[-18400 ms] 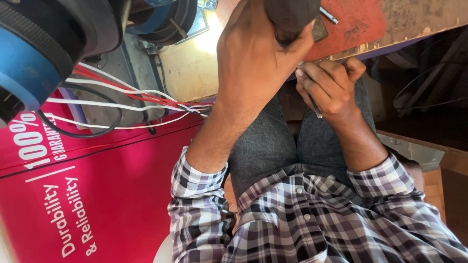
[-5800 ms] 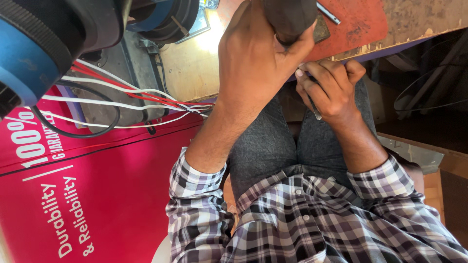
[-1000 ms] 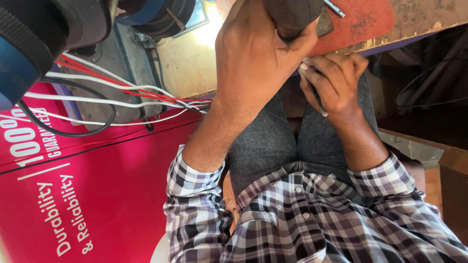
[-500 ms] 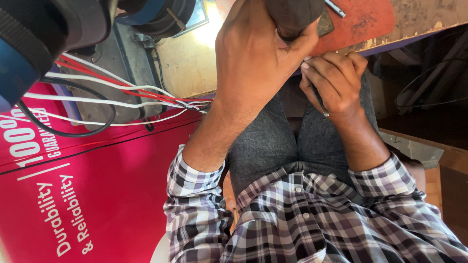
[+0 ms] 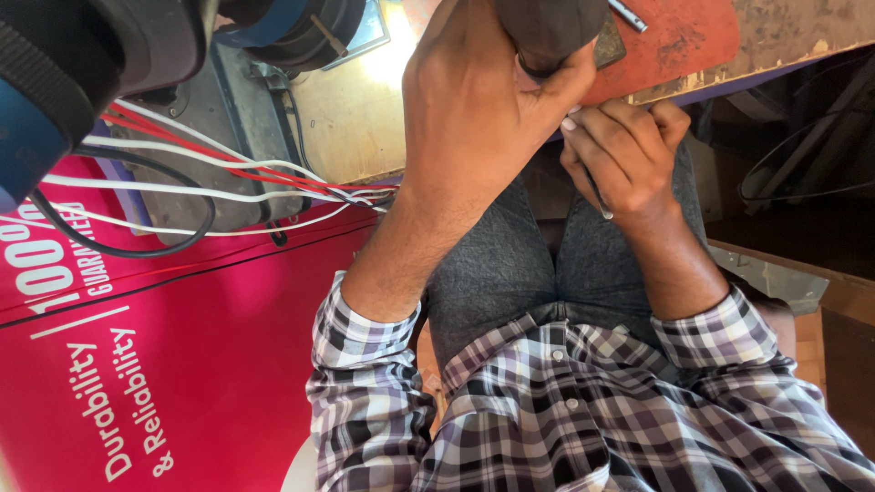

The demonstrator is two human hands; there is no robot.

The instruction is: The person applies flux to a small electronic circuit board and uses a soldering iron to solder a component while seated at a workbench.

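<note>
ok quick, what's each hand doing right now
Left hand: closed around a dark rounded handle.
Right hand: closed on a thin metal rod.

Purple-and-white plaid shirt (image 5: 583,410), grey trousers (image 5: 510,264), magenta banner (image 5: 182,364), red and white wires (image 5: 210,173), rusty red plate (image 5: 674,41)

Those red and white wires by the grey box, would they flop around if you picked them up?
Probably yes. The red and white wires are thin and already sag in loose curves over the grey box, so they would likely bend and dangle. They look light. They bunch together near the left hand, so tugging one might drag others.
</note>
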